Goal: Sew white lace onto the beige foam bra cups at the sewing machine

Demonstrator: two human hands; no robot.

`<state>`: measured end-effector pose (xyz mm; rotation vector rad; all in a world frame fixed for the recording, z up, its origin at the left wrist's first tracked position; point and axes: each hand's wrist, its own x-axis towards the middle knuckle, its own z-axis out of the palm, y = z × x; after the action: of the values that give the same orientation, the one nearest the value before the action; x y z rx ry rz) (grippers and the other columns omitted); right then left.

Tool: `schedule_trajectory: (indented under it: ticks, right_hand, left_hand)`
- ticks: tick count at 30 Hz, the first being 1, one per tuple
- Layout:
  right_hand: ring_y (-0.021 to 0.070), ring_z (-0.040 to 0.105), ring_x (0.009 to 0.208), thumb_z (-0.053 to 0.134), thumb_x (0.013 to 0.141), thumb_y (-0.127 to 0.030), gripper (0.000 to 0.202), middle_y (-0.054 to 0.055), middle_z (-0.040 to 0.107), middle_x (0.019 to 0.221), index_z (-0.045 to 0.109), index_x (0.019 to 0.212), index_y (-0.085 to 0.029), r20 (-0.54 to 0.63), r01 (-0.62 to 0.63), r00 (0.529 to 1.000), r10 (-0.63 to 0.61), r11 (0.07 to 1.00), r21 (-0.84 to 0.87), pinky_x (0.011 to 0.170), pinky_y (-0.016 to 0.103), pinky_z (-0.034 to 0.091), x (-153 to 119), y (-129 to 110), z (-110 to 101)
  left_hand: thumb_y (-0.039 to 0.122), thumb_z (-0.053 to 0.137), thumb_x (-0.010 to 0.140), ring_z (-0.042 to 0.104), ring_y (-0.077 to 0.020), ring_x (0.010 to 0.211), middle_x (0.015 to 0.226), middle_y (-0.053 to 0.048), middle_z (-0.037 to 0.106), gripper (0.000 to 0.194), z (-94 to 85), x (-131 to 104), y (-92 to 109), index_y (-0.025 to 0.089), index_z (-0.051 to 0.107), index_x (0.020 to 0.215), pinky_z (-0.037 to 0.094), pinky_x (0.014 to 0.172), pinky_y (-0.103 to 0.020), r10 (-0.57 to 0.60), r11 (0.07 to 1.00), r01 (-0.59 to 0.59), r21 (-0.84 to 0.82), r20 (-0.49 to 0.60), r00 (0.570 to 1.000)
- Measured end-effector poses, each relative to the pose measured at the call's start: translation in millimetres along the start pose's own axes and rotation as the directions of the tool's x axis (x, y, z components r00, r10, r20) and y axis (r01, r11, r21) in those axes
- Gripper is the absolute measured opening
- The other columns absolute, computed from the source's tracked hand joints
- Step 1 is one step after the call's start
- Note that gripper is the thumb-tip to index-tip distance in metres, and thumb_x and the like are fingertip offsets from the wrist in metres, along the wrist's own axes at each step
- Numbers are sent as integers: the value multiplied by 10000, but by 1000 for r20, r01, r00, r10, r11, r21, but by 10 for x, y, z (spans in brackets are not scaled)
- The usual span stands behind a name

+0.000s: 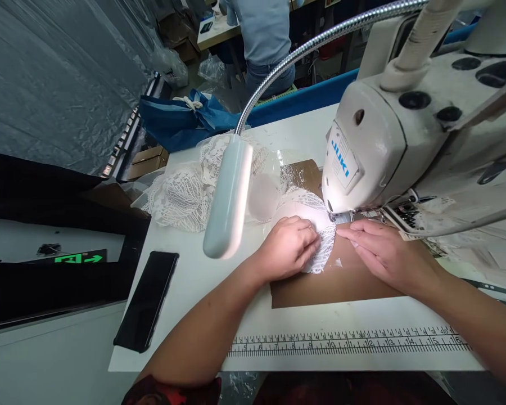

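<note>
A white lace bra cup [306,211] with a smooth pale lining lies under the head of a white JUKI sewing machine [366,149], its right edge at the presser foot [339,218]. My left hand [289,247] rests on the cup, fingers curled and pressing the lace from the left. On the other side, my right hand [379,250] has its fingers together, their tips pinched at the lace's right edge just below the foot. Brown board [316,292] covers the table beneath both hands. The needle itself is hidden.
A lamp [227,197] on a bendy metal neck hangs left of the work. Behind it lie heaped white lace pieces [181,197]. A black phone [147,301] is on the left, a printed ruler [349,344] along the front edge. Beyond the blue cloth [185,121] sits a person [265,34].
</note>
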<state>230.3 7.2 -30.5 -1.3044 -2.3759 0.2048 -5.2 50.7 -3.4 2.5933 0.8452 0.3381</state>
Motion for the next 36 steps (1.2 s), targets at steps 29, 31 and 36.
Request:
schedule_trajectory:
  ticks: [29, 31, 36]
  right_hand:
    - [178, 511, 742, 455, 830, -48, 382, 35, 630, 825, 693, 1087, -201, 13, 108, 994, -111, 926, -361, 635, 307, 327, -19, -147, -27]
    - [181, 500, 728, 462, 825, -53, 377, 39, 629, 830, 691, 1085, -203, -7, 93, 995, -104, 916, -391, 635, 314, 328, 4, -143, -34]
    - [181, 511, 724, 403, 844, -38, 446, 62, 619, 821, 660, 1181, -179, 34, 56, 998, -48, 955, -291, 673, 309, 380, 20, -65, -11]
  left_hand:
    - [343, 356, 1008, 506, -271, 1160, 1439, -85, 520, 443, 53, -69, -10, 129, 536, 1352, 381, 871, -420, 158, 953, -171, 249, 71, 985]
    - [348, 361, 1006, 508, -270, 1137, 1437, -80, 522, 441, 63, -56, 6, 136, 543, 1348, 382, 870, -423, 129, 955, -140, 260, 59, 990]
    - [366, 349, 1007, 502, -285, 1143, 1437, -105, 517, 456, 77, -36, 8, 134, 536, 1352, 375, 867, -436, 104, 957, -108, 271, 32, 994]
